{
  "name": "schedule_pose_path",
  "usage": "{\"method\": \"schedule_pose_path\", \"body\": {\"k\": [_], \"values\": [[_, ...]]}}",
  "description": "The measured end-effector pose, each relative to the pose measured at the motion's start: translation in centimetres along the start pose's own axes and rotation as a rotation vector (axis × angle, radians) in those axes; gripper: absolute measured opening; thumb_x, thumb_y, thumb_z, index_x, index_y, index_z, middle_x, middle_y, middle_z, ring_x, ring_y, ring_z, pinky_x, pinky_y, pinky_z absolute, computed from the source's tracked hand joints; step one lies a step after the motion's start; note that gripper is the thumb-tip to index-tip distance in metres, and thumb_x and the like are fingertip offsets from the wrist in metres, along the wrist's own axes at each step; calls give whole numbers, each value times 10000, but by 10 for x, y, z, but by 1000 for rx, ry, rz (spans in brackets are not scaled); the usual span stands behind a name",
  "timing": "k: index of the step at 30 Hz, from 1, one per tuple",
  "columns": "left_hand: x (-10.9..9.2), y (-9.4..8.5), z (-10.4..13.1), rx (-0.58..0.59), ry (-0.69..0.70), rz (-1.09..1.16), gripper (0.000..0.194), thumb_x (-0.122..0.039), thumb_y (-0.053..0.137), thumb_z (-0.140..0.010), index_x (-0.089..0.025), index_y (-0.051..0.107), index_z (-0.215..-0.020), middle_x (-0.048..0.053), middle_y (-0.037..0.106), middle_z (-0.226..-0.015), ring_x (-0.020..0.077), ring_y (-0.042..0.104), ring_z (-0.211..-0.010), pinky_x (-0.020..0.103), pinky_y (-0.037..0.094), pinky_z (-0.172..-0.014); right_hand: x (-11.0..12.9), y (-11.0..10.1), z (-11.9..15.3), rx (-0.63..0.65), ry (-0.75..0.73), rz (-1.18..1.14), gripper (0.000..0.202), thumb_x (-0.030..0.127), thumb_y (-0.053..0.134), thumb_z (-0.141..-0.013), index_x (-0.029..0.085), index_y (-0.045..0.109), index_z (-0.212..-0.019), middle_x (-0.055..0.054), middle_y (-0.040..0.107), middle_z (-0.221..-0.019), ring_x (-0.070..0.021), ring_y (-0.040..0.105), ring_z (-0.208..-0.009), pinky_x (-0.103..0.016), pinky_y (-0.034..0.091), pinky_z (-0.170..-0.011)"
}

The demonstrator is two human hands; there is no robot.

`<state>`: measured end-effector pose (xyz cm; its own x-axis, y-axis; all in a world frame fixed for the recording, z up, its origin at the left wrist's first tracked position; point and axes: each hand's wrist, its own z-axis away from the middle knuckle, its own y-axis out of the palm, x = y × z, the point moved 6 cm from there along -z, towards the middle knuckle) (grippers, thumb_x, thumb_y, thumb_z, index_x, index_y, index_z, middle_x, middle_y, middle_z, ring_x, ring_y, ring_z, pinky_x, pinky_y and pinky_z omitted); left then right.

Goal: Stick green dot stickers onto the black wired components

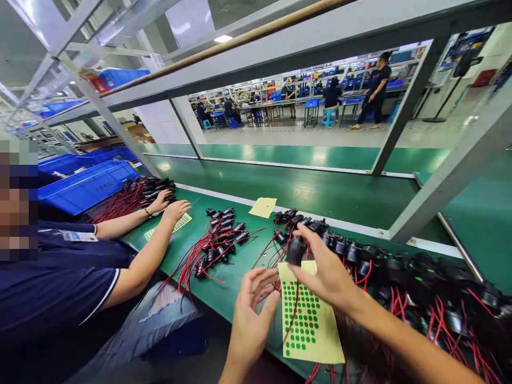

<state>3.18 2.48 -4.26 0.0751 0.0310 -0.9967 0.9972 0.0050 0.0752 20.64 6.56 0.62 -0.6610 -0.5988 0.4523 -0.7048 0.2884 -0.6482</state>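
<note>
At the far left, at least two blue bins [90, 186] stand beside one heap of black parts with red wires [146, 189], which overlap too much to count. One co-worker [60, 277] sits at the left with two hands over one dotted sheet [182, 221] on the green table [212, 181]. Right of that lies one cluster of black parts [222, 240], more than ten of them, their red wires trailing toward the near edge. Beyond the left hand, on the far side of the table, is one small yellow sheet [263, 207] with a single green dot visible. The left hand [254, 314] is open, palm turned inward and fingers curved, with nothing seen in it; its fingertips are just beside the left edge of one large yellow sheet [312, 320], though contact cannot be told. That sheet carries many green dots in rows. Above its far end, the right hand [324, 266] grips one black part [296, 252], somewhat blurred, between thumb and fingers, the hand partly closed around it. One long pile of black parts [416, 272] runs from behind this hand to the right edge, too crowded to count; at least three show a green dot on top.
</note>
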Motion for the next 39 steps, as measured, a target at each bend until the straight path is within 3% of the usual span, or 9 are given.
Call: {"method": "schedule_pose_path", "body": {"k": [3,7,10,13,18,25,28,31,39], "values": [[14,-20,-2,-119,22,-223,380,-471,663,-835,-201,564,-1084,127,705,-1142,252,666,-1077,373,518,-945,-57,11,-34,-25,235,85,768,307,660,-841,168,273,-1489,-158,613,-1283,-281,661,-1099,-444,575,-909],[39,-19,5,-63,-8,-475,257,-429,585,-869,-190,622,-958,93,725,-924,247,691,-878,380,542,-817,-108,36,-72,29,421,193,503,368,627,-916,186,478,-1360,-115,586,-1294,-250,629,-1094,-467,545,-902],[61,-11,12,3,-41,-579,244,-410,560,-871,-190,641,-940,82,718,-860,239,673,-785,366,537,-730,-123,56,-89,113,475,262,408,371,608,-937,186,539,-1293,-92,589,-1279,-227,626,-1071,-454,542,-895],[76,-6,14,10,-78,-629,284,-377,587,-842,-180,639,-1040,101,725,-955,232,658,-785,371,539,-749,-131,71,-92,194,493,326,397,368,609,-936,182,548,-1280,-90,594,-1271,-226,625,-1073,-452,540,-897],[85,-5,1,2,-192,-614,431,-364,571,-838,-168,568,-1222,121,695,-1113,217,641,-806,346,535,-731,-147,76,-86,292,518,429,395,373,610,-935,179,553,-1274,-91,595,-1269,-229,623,-1079,-458,536,-904],[84,8,-28,64,-205,-571,583,-319,624,-799,-147,497,-1342,113,676,-1150,189,593,-729,359,474,-782,-154,75,-80,357,465,493,407,385,607,-935,182,547,-1283,-92,593,-1273,-229,622,-1079,-458,535,-903],[87,11,-35,50,-226,-383,593,-203,666,-730,-143,529,-1304,41,688,-917,160,549,-659,317,446,-720,-150,75,-77,344,411,505,413,389,607,-934,183,544,-1287,-93,591,-1275,-231,621,-1080,-460,535,-903],[89,12,-37,36,-235,-256,531,-143,666,-705,-135,570,-1227,-29,609,-709,137,526,-611,273,424,-655,-144,71,-73,310,352,508,426,394,608,-932,185,537,-1296,-95,583,-1285,-237,614,-1094,-470,528,-913],[75,1,-34,-35,-215,-40,500,-293,680,-773,-137,552,-1230,-4,614,-763,127,616,-640,236,476,-616,-109,55,-66,199,167,381,387,368,608,-933,179,553,-1266,-94,584,-1281,-245,599,-1121,-489,505,-943]]}}
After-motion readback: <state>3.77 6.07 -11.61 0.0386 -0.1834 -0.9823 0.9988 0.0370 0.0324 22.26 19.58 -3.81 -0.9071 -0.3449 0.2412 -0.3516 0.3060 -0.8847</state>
